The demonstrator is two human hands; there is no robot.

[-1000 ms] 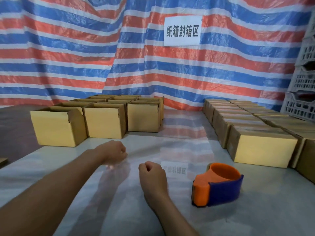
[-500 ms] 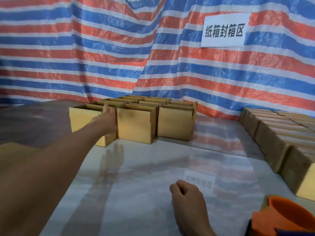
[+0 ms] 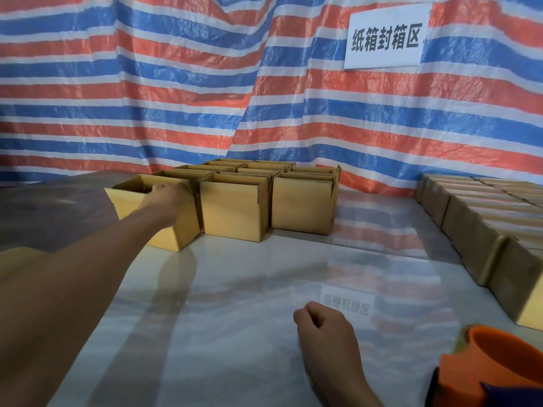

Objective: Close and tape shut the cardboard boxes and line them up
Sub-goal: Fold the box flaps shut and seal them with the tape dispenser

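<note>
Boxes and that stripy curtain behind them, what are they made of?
The boxes look like plain brown cardboard, matte, with thin folded flaps standing up. The stripy sheet is probably woven plastic tarp: it is crinkly, faintly shiny and hangs in folds.

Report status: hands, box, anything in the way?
Left hand grips rim of front-left open box. Right hand fisted on table, empty. Tape dispenser untouched, near right. Nothing blocking.
</note>
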